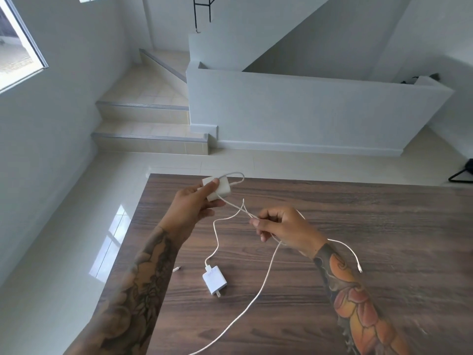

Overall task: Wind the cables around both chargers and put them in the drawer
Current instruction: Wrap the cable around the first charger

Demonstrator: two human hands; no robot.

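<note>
Above the desk's [332, 201] far edge, your left hand [190, 208] pinches one charger [217, 192], thumb across its face; its cable [245, 306] loops off the top and runs to your right hand [281, 225], whose grip is closed on it. The second charger [214, 280] lies flat on the desk, nearer you than the first, its cable [217, 242] still loose. Both blocks look light, hard and smooth, so hold them by the flat sides. The cables are thin and limp; keep them taut, pinched close to the block. No drawer is visible.
</note>
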